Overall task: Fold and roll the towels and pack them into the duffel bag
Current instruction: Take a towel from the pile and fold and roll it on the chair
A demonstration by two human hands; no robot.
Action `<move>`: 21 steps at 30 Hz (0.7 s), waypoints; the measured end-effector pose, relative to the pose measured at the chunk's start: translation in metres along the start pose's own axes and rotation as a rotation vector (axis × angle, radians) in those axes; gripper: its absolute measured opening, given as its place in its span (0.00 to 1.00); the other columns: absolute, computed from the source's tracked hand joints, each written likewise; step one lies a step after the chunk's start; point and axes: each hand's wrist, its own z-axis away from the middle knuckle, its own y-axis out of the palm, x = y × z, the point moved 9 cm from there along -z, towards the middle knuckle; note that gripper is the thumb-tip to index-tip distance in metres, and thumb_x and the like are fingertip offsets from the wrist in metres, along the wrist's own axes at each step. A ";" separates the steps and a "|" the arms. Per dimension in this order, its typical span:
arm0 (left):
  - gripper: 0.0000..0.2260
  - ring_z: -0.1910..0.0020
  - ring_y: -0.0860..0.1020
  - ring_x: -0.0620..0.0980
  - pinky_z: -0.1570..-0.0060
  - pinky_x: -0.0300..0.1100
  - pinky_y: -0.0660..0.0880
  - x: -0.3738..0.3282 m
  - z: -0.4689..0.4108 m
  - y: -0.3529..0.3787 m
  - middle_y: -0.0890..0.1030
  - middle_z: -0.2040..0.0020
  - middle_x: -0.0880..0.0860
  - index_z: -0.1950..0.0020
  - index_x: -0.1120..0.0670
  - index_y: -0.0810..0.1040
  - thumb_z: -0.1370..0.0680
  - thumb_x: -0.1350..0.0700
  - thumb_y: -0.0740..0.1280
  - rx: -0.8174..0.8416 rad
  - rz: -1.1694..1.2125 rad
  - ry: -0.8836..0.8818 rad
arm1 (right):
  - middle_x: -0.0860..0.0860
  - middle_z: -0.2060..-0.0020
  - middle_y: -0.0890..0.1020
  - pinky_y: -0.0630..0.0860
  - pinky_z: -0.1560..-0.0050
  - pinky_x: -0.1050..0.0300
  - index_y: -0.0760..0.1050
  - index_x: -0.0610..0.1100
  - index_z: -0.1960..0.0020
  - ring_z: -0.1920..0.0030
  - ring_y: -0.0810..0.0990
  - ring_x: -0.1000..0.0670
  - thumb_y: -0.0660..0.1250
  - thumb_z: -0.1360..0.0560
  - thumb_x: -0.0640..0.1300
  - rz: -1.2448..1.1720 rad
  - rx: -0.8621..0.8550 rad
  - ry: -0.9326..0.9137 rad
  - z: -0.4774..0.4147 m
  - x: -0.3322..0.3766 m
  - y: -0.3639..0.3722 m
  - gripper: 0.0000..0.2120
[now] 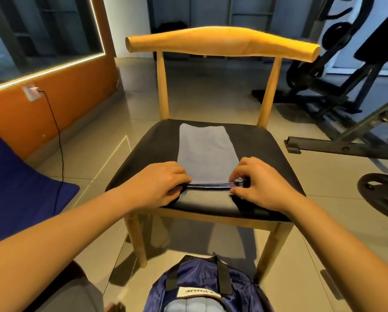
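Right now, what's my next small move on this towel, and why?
Probably roll the near edge forward, away from you. The towel lies folded narrow on the chair seat, and the left hand and right hand pinch its near corners.

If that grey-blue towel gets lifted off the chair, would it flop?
Probably floppy: the towel lies thin and flat on the chair seat, and its near edge bunches where the left hand and right hand pinch it. Likely light, since fingertips alone gather it.
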 end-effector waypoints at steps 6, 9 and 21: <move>0.08 0.49 0.76 0.42 0.45 0.41 0.77 0.023 -0.001 -0.005 0.81 0.48 0.44 0.41 0.47 0.81 0.18 0.51 0.65 -0.145 0.252 -0.269 | 0.57 0.47 0.77 0.75 0.44 0.54 0.79 0.55 0.41 0.46 0.73 0.54 0.71 0.23 0.55 0.114 -0.050 -0.081 -0.004 0.003 0.006 0.12; 0.07 0.49 0.76 0.43 0.45 0.44 0.77 0.039 0.000 0.005 0.79 0.48 0.45 0.42 0.45 0.81 0.17 0.51 0.64 -0.127 0.459 -0.471 | 0.56 0.46 0.78 0.75 0.47 0.55 0.79 0.53 0.41 0.47 0.73 0.53 0.68 0.21 0.54 0.171 -0.078 -0.108 -0.006 0.007 0.009 0.11; 0.05 0.55 0.79 0.46 0.54 0.40 0.77 0.053 0.002 0.019 0.80 0.54 0.46 0.50 0.46 0.77 0.16 0.54 0.63 -0.090 0.597 -0.726 | 0.50 0.61 0.75 0.75 0.53 0.47 0.78 0.43 0.60 0.58 0.74 0.49 0.58 0.16 0.52 0.058 0.019 0.165 -0.021 -0.035 0.017 0.20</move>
